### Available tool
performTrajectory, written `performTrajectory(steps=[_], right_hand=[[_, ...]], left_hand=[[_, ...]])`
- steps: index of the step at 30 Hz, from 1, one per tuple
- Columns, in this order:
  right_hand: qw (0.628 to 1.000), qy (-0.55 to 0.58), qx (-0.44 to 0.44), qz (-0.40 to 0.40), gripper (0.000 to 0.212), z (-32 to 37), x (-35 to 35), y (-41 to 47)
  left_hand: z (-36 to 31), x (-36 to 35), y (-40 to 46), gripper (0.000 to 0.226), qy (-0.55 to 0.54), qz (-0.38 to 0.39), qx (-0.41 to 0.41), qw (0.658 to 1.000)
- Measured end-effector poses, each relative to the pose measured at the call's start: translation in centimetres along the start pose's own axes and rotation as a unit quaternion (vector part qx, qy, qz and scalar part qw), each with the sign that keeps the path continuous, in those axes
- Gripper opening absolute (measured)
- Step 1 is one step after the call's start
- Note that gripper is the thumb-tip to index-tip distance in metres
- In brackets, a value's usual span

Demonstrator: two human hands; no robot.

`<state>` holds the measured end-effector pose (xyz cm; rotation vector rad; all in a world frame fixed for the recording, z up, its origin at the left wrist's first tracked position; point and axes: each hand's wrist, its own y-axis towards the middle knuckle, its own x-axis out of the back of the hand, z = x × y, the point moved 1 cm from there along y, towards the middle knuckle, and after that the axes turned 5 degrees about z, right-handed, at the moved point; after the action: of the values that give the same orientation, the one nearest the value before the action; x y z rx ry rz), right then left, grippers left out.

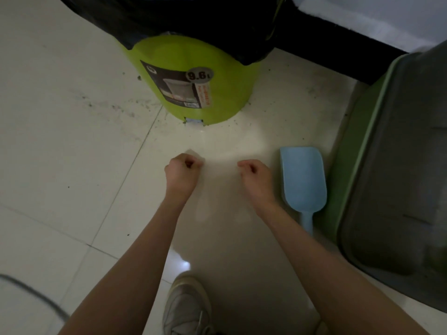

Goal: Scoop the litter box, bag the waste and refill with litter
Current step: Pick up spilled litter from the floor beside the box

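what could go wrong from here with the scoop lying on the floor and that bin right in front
The blue scoop lies on the tile between the right hand and the litter box, so a foot could kick it. Litter bits already dot the floor around the green bin; more could scatter. The black bag drapes loosely and may slip.

A sticker (177, 87) on the green bin (191, 78) said "9.6 L" in a grey oval. Its smaller words were too blurry to read.
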<state>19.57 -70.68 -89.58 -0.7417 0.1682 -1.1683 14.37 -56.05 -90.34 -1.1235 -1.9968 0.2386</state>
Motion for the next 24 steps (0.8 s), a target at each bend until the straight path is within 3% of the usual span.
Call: performTrajectory(steps=[3,6,9,13,15,19,24], right_hand=[[0.969,-0.220,0.103,-0.045,0.027,0.0,-0.1,0.2],[0.926,-0.357,0.080,-0.094,0.040,0.3,-0.1,1.0],[0.886,-0.455,0.047,-0.069,0.053,-0.2,-0.4,1.1],[0.869,-0.492,0.036,-0.036,0.058,-1.7,-0.8,0.1],[0.856,-0.509,0.069,-0.063,0.055,-2.4,-0.6,-0.2],[0.826,-0.509,0.182,-0.161,0.013,-1.8,-0.2,0.1],[0.850,-0.486,0.166,-0.117,0.038,-0.8,0.2,0.6]], left_hand=[[0.3,-0.2,-0.8,0.016,-0.178,0.013,0.052,0.983],[0.7,-0.2,-1.5,0.019,-0.267,0.027,0.081,0.960],[1.2,0.0,-1.8,0.025,-0.320,0.015,0.103,0.942],[1.7,-0.3,-2.2,0.023,-0.348,0.010,0.116,0.930],[1.7,-0.5,-2.3,0.021,-0.358,0.010,0.121,0.926],[1.1,-0.6,-2.4,0.016,-0.357,0.017,0.118,0.926],[0.3,-0.3,-2.3,0.013,-0.353,0.015,0.114,0.928]])
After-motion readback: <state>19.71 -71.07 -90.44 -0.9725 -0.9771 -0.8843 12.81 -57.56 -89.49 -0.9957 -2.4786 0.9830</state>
